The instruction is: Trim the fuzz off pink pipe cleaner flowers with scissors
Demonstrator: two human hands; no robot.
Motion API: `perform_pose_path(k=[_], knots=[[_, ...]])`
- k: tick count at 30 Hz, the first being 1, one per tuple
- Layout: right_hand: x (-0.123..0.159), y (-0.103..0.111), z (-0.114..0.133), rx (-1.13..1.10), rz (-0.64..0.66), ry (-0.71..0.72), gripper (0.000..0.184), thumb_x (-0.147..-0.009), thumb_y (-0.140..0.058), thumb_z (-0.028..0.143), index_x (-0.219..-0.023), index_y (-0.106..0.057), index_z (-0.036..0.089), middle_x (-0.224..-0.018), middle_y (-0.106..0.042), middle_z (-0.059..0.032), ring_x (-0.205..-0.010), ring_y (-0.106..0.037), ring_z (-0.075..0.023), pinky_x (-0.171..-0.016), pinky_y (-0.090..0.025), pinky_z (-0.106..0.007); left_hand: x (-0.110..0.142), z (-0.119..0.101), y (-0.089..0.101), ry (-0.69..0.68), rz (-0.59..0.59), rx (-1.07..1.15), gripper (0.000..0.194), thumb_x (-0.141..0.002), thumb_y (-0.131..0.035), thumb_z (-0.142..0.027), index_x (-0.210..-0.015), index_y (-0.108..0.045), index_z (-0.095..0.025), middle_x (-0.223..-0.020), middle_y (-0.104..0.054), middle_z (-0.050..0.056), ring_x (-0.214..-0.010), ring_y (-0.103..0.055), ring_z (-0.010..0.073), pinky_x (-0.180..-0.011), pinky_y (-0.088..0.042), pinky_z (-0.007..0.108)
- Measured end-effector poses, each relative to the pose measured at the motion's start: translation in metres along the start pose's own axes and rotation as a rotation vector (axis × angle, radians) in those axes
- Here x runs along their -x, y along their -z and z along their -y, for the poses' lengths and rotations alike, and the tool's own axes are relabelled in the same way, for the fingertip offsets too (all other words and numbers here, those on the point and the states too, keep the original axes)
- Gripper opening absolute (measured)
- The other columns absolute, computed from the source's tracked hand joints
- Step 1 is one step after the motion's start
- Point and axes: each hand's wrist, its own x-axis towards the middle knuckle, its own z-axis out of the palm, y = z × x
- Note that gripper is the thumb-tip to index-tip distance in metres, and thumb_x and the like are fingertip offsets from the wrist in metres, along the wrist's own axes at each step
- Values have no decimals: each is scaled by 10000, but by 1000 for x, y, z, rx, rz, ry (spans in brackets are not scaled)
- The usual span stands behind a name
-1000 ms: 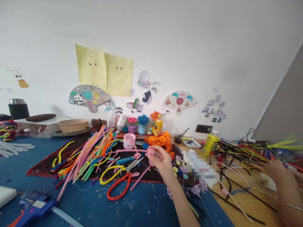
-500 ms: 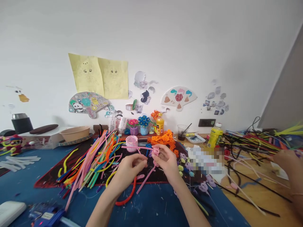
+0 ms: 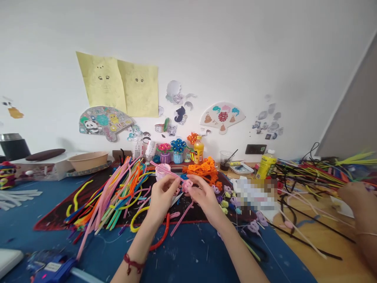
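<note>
Both hands meet over the black mat (image 3: 53,224). The left hand (image 3: 161,195) and right hand (image 3: 204,197) are each pinched shut on one pink pipe cleaner (image 3: 187,184), whose coiled end sits between the fingertips while its tail slopes down toward the mat's near edge. Red-handled scissors (image 3: 160,237) lie on the mat under the left wrist. Left of the hands a pile of coloured stems (image 3: 118,192) fans across the mat. Behind the mat stands an orange bottle (image 3: 198,150); its label is too small to read. On the wall above, a paper fan (image 3: 222,116) bears a red double-happiness character. Another person's hand (image 3: 353,194) rests far right of the mat.
</note>
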Motion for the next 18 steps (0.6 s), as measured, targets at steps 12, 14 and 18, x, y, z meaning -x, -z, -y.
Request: perform_pose_path(k=[12,14,18], knots=[[-1,7,-4,29,-5,20,423,-619,-815,320,-1003,-663,228,-965,-724,-49,-910,-686,-226,-831,-544,-358,3,6,-7,0,-1,60,280,-676,-719,-422,-742,-697,-150,-749,-685,40,-648,-586,144,-589,-464,237],[-1,6,-5,24,0,16,436,-608,-823,307,-1005,-662,228,-957,-727,-46,-900,-689,-222,-838,-542,-358,3,6,-8,16,-12,63,290,-676,-720,-421,-760,-701,-144,-716,-684,39,-623,-579,141,-569,-456,236],[-1,5,-5,8,0,6,418,-633,-810,314,-1011,-661,218,-971,-721,-51,-919,-681,-216,-864,-533,-357,3,8,-8,41,-17,65,284,-664,-733,-406,-759,-700,-140,-667,-678,30,-617,-579,144,-576,-459,240]])
